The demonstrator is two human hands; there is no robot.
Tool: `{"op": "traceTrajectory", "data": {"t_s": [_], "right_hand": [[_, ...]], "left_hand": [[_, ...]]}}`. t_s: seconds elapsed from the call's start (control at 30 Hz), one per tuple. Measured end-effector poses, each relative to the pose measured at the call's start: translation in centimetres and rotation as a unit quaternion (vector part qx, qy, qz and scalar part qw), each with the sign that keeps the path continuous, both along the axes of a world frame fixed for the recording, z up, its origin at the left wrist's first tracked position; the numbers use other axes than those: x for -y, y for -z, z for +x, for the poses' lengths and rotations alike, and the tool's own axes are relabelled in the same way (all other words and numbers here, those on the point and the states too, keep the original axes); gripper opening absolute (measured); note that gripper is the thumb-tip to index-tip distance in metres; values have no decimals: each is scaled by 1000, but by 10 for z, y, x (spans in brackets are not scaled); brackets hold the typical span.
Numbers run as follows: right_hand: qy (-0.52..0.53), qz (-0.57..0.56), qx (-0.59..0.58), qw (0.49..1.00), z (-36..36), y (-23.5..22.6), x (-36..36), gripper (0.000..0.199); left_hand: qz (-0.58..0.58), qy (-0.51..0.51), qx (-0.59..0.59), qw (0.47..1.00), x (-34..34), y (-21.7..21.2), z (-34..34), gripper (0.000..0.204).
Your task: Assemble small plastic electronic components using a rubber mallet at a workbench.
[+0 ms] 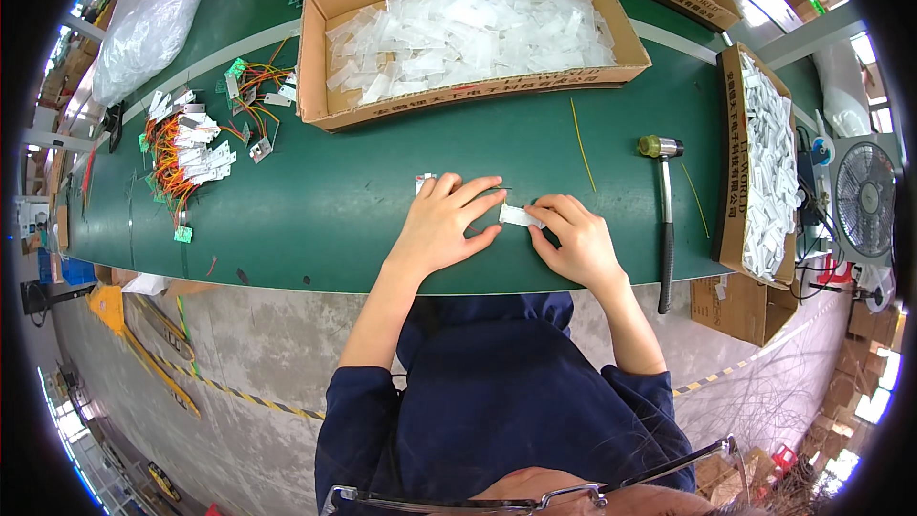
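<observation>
Green bench mat point(363, 201) is running across a workshop w/ concrete floor below, person sitting at its near edge. Left hand point(441, 225) is lying flat on the mat, fingers spread and pressing down, palm down; something small is peeking out at its top left, a small white part point(424, 179), but what's under the palm can't be told. Right hand point(571, 241) is pinching a small clear plastic sleeve point(519, 216) betw. thumb and fingertips, fingers curled, sleeve's left end pointing toward the left hand's fingertips and nearly touching them.

Judging by that, the step in hand looks like mating sleeve w/ whatever the left hand is pinning down. Next move probably calls for lining up the sleeve's open end and keeping the pinned piece from sliding; it's tiny, so fine fingertip control is needed.

Around: big cardboard box point(473, 96) full of clear sleeves at the far side, well apart from both hands; second box point(734, 182) of white pieces at right; hammer point(665, 220) w/ yellowish head lying just right of the right hand; pile of small boards w/ orange wires point(186, 158) at left; loose yellow wire point(581, 143) on mat. Nothing is blocking the space betw. the hands; the hammer handle is the closest thing to bump.
</observation>
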State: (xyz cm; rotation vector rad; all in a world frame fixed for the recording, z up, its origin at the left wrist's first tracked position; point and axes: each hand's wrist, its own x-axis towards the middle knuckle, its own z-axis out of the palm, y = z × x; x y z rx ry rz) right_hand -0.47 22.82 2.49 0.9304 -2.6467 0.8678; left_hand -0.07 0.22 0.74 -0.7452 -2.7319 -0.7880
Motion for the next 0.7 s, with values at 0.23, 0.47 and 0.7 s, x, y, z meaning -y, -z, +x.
{"op": "traceTrajectory", "data": {"t_s": [0.23, 0.47, 0.7], "right_hand": [[27, -7, 0, 1000, 3, -5, -1, 22], [350, 48, -27, 935, 33, -27, -68, 15], [439, 167, 78, 879, 71, 5, -131, 34]], "left_hand": [[3, 7, -1, 1000, -1, 1, -1, 43], [4, 4, 5, 1000, 2, 1, 1, 42], [8, 11, 11, 1000, 0, 0, 0, 41]]}}
